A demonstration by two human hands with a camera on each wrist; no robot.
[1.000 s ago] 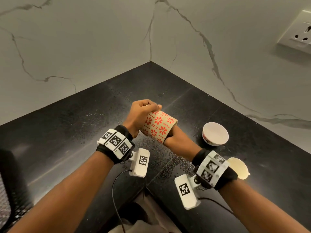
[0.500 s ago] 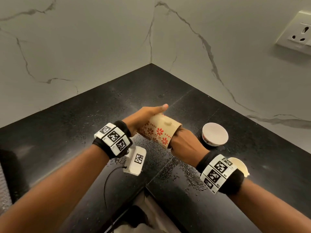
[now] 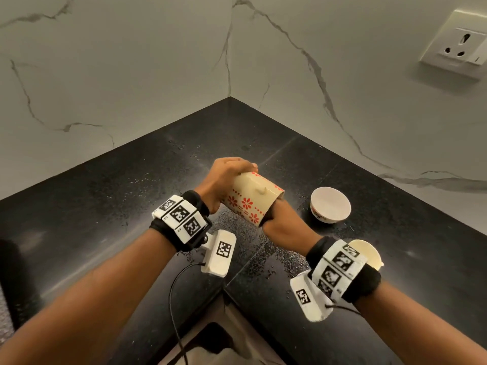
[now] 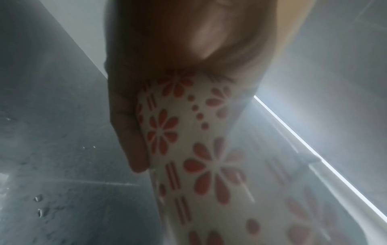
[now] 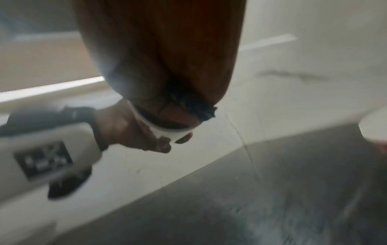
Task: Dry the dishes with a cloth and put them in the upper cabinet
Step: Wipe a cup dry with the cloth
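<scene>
A cream mug (image 3: pixel 250 198) with red flowers lies on its side in the air above the black counter (image 3: pixel 105 193). My left hand (image 3: pixel 224 177) grips its base end; in the left wrist view its fingers (image 4: pixel 125 132) curl along the flowered wall (image 4: pixel 188 149). My right hand (image 3: pixel 284 227) is pushed into the mug's mouth, fingers hidden inside. In the right wrist view a dark cloth (image 5: pixel 199 107) bunches out of my palm (image 5: pixel 167 58) at the mug's rim (image 5: pixel 167 131).
A white bowl (image 3: pixel 330 204) stands on the wet counter right of the mug. A cream dish (image 3: pixel 366 252) sits partly behind my right wrist. Marble walls meet in the corner behind, with a wall socket (image 3: pixel 456 46) at the upper right. The counter's inner edge (image 3: pixel 224 291) lies below my wrists.
The mug has turned in my hands, its plainer side with a small nub now on top. My left fingers, straight half a second ago, now curl over the base. My right hand stays inside.
</scene>
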